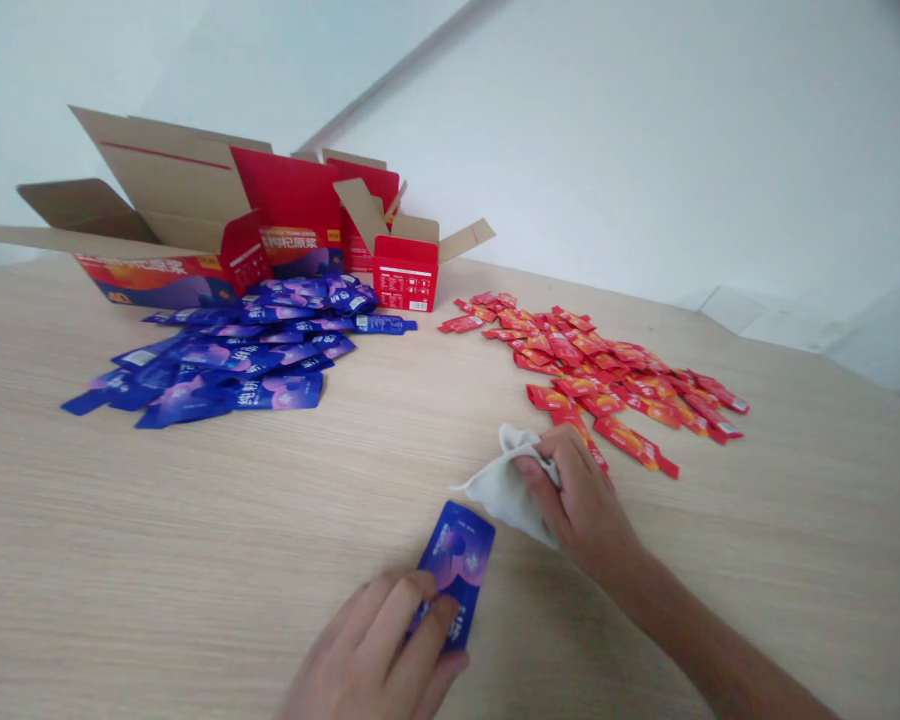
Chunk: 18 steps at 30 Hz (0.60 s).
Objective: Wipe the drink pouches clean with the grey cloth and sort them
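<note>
My left hand (pixel 379 655) is at the bottom middle, its fingers closed on the near end of a blue-purple sachet (pixel 454 555) that lies on the wooden table (pixel 195 560). My right hand (pixel 577 495) is just to the right, gripping a crumpled white cloth (pixel 504 488) pressed to the table beside the sachet's far end. A pile of several blue-purple sachets (pixel 232 355) lies at the back left. A spread of several red sachets (pixel 607 375) lies at the back right, close behind my right hand.
Open red and brown cardboard boxes (pixel 210 230) stand at the back left against a white wall, with a smaller open red box (pixel 405 265) beside them. The table's far edge runs along the wall.
</note>
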Tool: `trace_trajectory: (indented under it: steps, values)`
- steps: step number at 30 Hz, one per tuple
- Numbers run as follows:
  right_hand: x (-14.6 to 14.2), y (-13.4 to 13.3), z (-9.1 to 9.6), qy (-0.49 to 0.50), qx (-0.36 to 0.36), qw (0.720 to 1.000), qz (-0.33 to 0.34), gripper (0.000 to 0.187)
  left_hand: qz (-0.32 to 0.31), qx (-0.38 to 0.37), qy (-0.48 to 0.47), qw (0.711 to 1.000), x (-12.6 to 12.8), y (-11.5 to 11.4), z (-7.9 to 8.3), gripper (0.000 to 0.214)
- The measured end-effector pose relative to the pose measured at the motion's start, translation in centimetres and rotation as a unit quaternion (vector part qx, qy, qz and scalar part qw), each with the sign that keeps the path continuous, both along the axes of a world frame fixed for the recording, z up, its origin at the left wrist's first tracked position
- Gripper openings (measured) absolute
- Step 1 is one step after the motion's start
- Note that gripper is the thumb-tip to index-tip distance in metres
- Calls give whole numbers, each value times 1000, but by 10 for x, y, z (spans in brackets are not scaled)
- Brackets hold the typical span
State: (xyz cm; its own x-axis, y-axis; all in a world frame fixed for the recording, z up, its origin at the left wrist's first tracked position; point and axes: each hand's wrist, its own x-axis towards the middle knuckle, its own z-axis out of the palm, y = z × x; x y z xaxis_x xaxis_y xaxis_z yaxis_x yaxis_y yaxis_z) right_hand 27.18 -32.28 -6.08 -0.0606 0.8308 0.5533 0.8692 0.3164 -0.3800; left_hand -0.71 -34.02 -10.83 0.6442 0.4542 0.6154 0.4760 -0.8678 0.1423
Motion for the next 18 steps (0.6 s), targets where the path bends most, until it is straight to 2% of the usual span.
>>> trace_trajectory:
  steps: [3,5,7,9,11,13,15,18]
  values:
    - [11,-13,-15,29,-12,999,-7,16,76,-12,80,994,13,-1,-4,55]
    - [17,-16,-24,45,-9,999,-5,17,93,-8,108,990,21,-1,-9,70]
    - [23,-15,-28,56,-8,998,-6,18,103,-47,148,983,29,1,-8,77]
    - [27,-15,-30,65,-6,998,-8,19,117,-137,210,961,37,3,4,70]
    - [30,-13,-31,69,-2,998,-9,20,123,-220,273,928,45,4,23,53]
    - [31,-13,-32,72,-2,997,-7,20,119,-259,311,907,52,5,39,43]
    - [32,-12,-35,75,-6,997,-4,19,107,-269,318,903,55,8,49,42]
    - [30,-10,-38,81,-2,997,7,17,93,-299,290,904,52,21,53,39]
